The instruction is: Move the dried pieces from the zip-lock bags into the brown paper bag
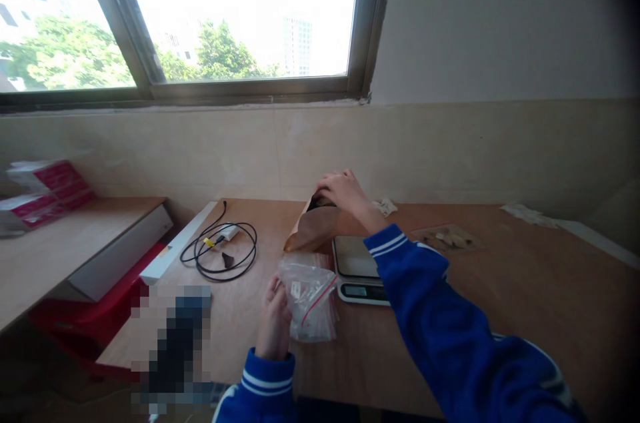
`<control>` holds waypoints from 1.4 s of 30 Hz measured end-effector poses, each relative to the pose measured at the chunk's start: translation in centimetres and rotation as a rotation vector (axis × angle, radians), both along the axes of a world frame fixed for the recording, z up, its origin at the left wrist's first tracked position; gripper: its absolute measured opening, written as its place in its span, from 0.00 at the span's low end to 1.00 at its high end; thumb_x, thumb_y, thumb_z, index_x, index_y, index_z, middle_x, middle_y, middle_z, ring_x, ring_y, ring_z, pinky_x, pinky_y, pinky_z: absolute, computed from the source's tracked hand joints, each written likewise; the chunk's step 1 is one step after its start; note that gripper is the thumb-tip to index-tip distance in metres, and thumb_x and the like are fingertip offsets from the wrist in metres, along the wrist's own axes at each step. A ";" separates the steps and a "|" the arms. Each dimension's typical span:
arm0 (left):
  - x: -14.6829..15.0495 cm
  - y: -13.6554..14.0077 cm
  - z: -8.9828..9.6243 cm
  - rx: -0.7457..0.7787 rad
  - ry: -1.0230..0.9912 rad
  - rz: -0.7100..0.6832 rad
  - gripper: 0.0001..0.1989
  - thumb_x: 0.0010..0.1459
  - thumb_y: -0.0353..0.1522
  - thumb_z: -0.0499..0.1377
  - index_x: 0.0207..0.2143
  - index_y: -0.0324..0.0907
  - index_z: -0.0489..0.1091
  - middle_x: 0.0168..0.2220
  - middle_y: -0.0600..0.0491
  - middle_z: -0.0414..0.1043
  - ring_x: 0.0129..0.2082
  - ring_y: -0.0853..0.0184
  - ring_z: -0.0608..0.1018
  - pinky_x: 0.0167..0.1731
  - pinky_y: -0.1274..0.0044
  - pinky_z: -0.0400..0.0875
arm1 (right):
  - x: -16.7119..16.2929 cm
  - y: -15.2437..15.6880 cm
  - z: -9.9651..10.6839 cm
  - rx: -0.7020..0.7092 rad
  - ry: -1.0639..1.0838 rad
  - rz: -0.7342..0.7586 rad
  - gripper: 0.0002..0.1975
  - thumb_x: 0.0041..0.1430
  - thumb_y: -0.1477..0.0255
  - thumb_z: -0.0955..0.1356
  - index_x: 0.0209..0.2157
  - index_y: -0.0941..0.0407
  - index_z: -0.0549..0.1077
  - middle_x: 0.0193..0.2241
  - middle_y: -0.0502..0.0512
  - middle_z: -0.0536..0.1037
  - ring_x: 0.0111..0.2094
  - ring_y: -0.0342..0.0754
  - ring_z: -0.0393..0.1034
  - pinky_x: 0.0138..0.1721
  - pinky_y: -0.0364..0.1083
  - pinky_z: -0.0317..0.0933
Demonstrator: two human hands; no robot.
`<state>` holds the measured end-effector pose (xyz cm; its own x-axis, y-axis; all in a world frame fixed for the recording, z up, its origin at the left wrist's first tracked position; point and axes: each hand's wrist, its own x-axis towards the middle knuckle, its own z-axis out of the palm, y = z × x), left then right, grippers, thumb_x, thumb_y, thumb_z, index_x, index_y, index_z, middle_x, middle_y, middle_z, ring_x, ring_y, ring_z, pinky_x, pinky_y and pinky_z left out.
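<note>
My left hand [277, 303] is closed on the edge of a clear zip-lock bag [305, 286] with a red seal line. A stack of similar zip-lock bags [325, 323] lies beneath it on the table. My right hand [341, 193] is at the mouth of a brown paper bag [314, 229], its fingers curled down into the dark opening. The fingertips are hidden, so what they grip cannot be made out. Just right of both bags sits a digital kitchen scale [355, 259], partly covered by my right sleeve.
A coiled black cable [255, 246] with a white adapter [229, 231] lies left, a small dark piece [227, 261] beside it. Behind my right arm is a flat clear bag [450, 238] with brownish pieces. Pink-and-white boxes [65, 183] stand on another table. A blurred-out object [177, 343] is front left.
</note>
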<state>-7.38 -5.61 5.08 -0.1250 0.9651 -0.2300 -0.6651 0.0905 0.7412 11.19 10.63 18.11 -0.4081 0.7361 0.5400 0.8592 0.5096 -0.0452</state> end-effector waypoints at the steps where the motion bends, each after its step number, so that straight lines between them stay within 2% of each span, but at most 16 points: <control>1: -0.6 -0.1 0.5 0.013 0.033 0.008 0.22 0.42 0.32 0.66 0.42 0.41 0.69 0.36 0.52 0.76 0.35 0.65 0.78 0.36 0.76 0.71 | -0.4 0.6 0.6 -0.048 -0.018 0.001 0.11 0.61 0.74 0.65 0.30 0.51 0.79 0.33 0.54 0.79 0.38 0.51 0.67 0.46 0.52 0.48; 5: -1.8 -0.2 0.6 0.004 0.141 0.014 0.21 0.41 0.29 0.63 0.41 0.39 0.70 0.34 0.51 0.75 0.33 0.66 0.77 0.30 0.79 0.69 | -2.0 2.8 1.8 -0.200 0.029 -0.024 0.09 0.57 0.76 0.67 0.26 0.55 0.78 0.28 0.55 0.79 0.35 0.50 0.70 0.49 0.54 0.48; 8: -1.5 -0.2 -0.4 -0.065 0.156 0.016 0.19 0.40 0.29 0.62 0.39 0.39 0.70 0.33 0.52 0.75 0.30 0.67 0.77 0.27 0.80 0.68 | -2.4 4.1 2.0 -0.223 0.121 -0.009 0.06 0.55 0.73 0.68 0.33 0.56 0.78 0.31 0.55 0.79 0.35 0.49 0.70 0.45 0.50 0.55; 11: -1.1 -0.3 -1.1 -0.089 0.125 -0.001 0.17 0.41 0.29 0.63 0.37 0.40 0.70 0.34 0.52 0.75 0.32 0.66 0.77 0.30 0.78 0.69 | -1.9 3.3 2.1 -0.073 0.494 0.077 0.14 0.56 0.77 0.63 0.44 0.57 0.73 0.40 0.56 0.77 0.38 0.46 0.70 0.40 0.44 0.60; 13: -0.9 -0.3 -1.1 -0.078 0.108 -0.011 0.15 0.41 0.29 0.63 0.36 0.39 0.70 0.34 0.51 0.76 0.33 0.66 0.77 0.32 0.78 0.69 | -1.3 0.9 1.5 0.100 0.772 0.140 0.14 0.57 0.77 0.61 0.44 0.58 0.71 0.42 0.57 0.75 0.41 0.46 0.69 0.42 0.44 0.61; 15: -0.7 -0.1 -1.0 -0.061 0.095 0.005 0.15 0.41 0.28 0.63 0.35 0.39 0.71 0.35 0.51 0.76 0.34 0.66 0.77 0.34 0.78 0.69 | -0.8 -2.6 0.0 0.134 0.912 0.178 0.11 0.61 0.72 0.59 0.41 0.57 0.70 0.40 0.56 0.75 0.40 0.46 0.69 0.42 0.45 0.62; 18: -0.2 0.4 -0.9 -0.025 0.079 0.029 0.14 0.41 0.29 0.64 0.35 0.39 0.71 0.35 0.51 0.76 0.36 0.66 0.77 0.37 0.77 0.69 | -0.4 -8.0 -3.9 -0.109 0.894 0.176 0.14 0.62 0.63 0.60 0.41 0.55 0.70 0.39 0.56 0.75 0.36 0.46 0.69 0.36 0.45 0.64; 20: 0.4 0.5 -0.8 0.006 0.065 0.030 0.16 0.42 0.30 0.64 0.37 0.39 0.72 0.37 0.50 0.76 0.38 0.65 0.77 0.39 0.76 0.69 | -0.2 -10.1 -6.7 -0.303 0.778 0.205 0.17 0.57 0.58 0.65 0.43 0.55 0.70 0.41 0.56 0.75 0.36 0.47 0.70 0.35 0.45 0.65; 21: 0.6 0.6 -0.8 0.016 0.062 0.030 0.17 0.42 0.30 0.65 0.38 0.40 0.72 0.38 0.50 0.76 0.39 0.65 0.77 0.39 0.76 0.69 | -0.1 -10.5 -7.8 -0.415 0.716 0.237 0.16 0.56 0.58 0.66 0.40 0.55 0.72 0.38 0.55 0.76 0.34 0.47 0.71 0.33 0.45 0.65; 24: 1.0 0.3 -0.8 0.036 0.094 0.001 0.20 0.41 0.28 0.66 0.41 0.40 0.72 0.39 0.49 0.76 0.36 0.67 0.77 0.37 0.77 0.69 | 0.0 -9.7 -9.7 -0.611 0.735 0.285 0.16 0.57 0.58 0.65 0.29 0.56 0.74 0.26 0.52 0.77 0.28 0.46 0.70 0.31 0.45 0.63; 28: 0.3 -0.3 -0.3 0.092 0.195 -0.107 0.24 0.41 0.27 0.66 0.45 0.39 0.72 0.42 0.47 0.76 0.31 0.69 0.76 0.33 0.79 0.69 | -0.7 -6.8 -9.5 -0.662 0.948 0.305 0.17 0.54 0.57 0.66 0.25 0.57 0.72 0.21 0.50 0.73 0.24 0.45 0.66 0.27 0.43 0.61; 31: -0.6 -0.4 0.1 0.059 0.227 -0.184 0.26 0.43 0.31 0.65 0.48 0.40 0.69 0.41 0.46 0.75 0.29 0.67 0.77 0.31 0.75 0.71 | -1.8 -6.1 -10.0 -0.661 0.944 0.307 0.17 0.53 0.56 0.67 0.24 0.57 0.70 0.19 0.48 0.70 0.22 0.43 0.63 0.24 0.42 0.58; 34: -0.8 0.1 0.4 -0.041 0.348 -0.199 0.27 0.46 0.41 0.64 0.48 0.41 0.67 0.31 0.50 0.76 0.19 0.68 0.74 0.21 0.76 0.68 | -3.2 -7.1 -12.0 -0.624 0.881 0.308 0.17 0.56 0.57 0.65 0.25 0.57 0.70 0.21 0.48 0.71 0.23 0.43 0.63 0.25 0.41 0.58; 37: -0.6 1.2 0.3 -0.023 0.594 -0.064 0.23 0.47 0.47 0.62 0.38 0.40 0.70 0.18 0.57 0.68 0.12 0.72 0.67 0.13 0.80 0.60 | -4.9 -8.7 -14.6 -0.536 0.921 0.221 0.17 0.60 0.57 0.61 0.32 0.56 0.70 0.26 0.52 0.75 0.26 0.45 0.68 0.28 0.43 0.62; 40: -0.7 2.7 0.0 0.070 0.720 0.062 0.22 0.48 0.50 0.59 0.27 0.39 0.70 0.14 0.59 0.61 0.12 0.74 0.64 0.12 0.81 0.55 | -6.5 -9.5 -16.7 -0.375 1.021 0.069 0.19 0.63 0.57 0.56 0.32 0.55 0.70 0.28 0.56 0.76 0.29 0.49 0.71 0.31 0.46 0.65; 42: -1.3 3.8 -0.3 0.084 0.765 0.052 0.23 0.49 0.51 0.58 0.25 0.38 0.71 0.13 0.60 0.58 0.10 0.74 0.61 0.11 0.81 0.51 | -7.3 -9.6 -17.4 -0.287 1.012 0.004 0.19 0.64 0.57 0.56 0.31 0.55 0.69 0.28 0.58 0.77 0.31 0.52 0.72 0.33 0.49 0.66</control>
<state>-8.69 -1.82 4.80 -0.2650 0.9642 0.0124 0.0331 -0.0037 0.9994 3.92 1.06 0.68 0.1332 0.8903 0.4355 0.3511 0.3686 -0.8608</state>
